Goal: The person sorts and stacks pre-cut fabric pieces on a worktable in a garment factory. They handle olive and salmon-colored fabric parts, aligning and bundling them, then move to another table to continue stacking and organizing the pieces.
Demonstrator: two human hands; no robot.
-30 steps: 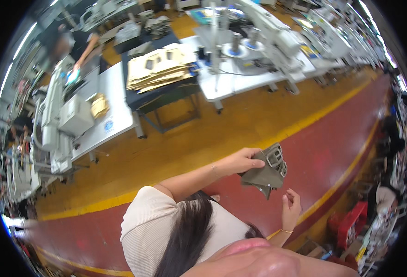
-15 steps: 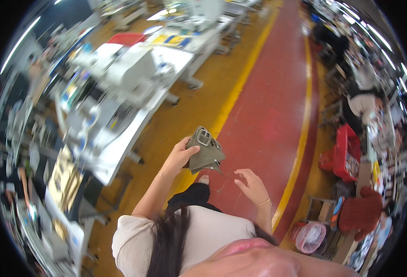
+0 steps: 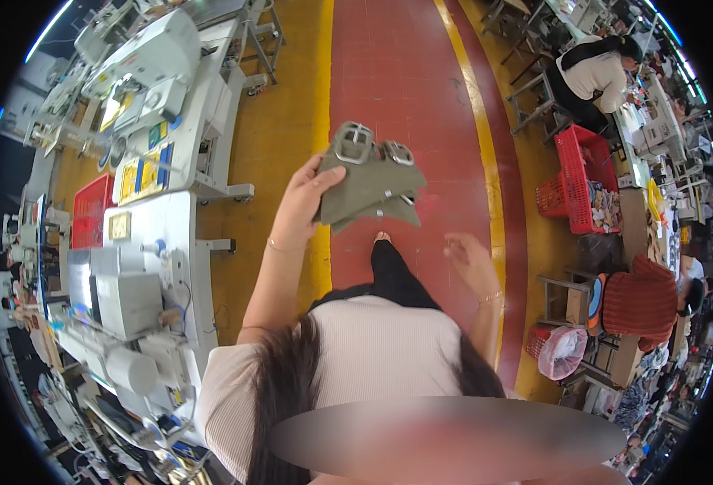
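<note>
My left hand (image 3: 304, 198) grips olive-green buckled fabric pieces (image 3: 364, 190) in front of my chest. The thumb lies on top and the fingers go behind. Two silver metal buckles stand up at the far edge of the fabric: a larger square one (image 3: 354, 144) on the left and a smaller one (image 3: 398, 153) on the right. Layers of cloth overlap at the near edge, with small white marks on them. Off to the right hangs my right hand (image 3: 471, 265), holding nothing, its fingers loosely bent and apart, slightly blurred.
A red walkway (image 3: 409, 73) with yellow borders runs ahead. White sewing-machine tables (image 3: 183, 242) line the left, with a red tray (image 3: 92, 212). On the right are a red crate (image 3: 579, 174), a lined bin (image 3: 561, 353), a seated person (image 3: 599, 73) and a chair with a rust-coloured garment (image 3: 635, 303).
My view has turned so the walkway runs straight ahead. The fabric pieces, still in my left hand, show larger and higher, and my right hand appears farther right.
</note>
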